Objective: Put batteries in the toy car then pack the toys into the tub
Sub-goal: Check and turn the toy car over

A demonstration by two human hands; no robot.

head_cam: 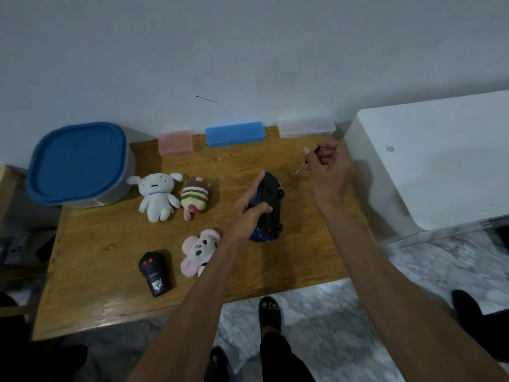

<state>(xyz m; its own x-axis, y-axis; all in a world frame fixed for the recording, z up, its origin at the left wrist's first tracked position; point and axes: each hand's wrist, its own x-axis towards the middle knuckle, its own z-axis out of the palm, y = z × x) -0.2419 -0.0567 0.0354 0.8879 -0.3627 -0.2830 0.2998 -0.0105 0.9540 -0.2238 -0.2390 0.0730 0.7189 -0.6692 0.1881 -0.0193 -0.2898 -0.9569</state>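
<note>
Wood tabletop: my left hand clamps the light, rigid toy car by its sides, underside up; right hand pinches a thin screwdriver.

Along desk's far edge: pink case, blue case, clear case. White appliance just beyond desk's right edge.

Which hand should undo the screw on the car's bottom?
The right hand: it already holds the small screwdriver, tip aimed toward the toy car. The left hand is busy gripping the car, underside up.
</note>
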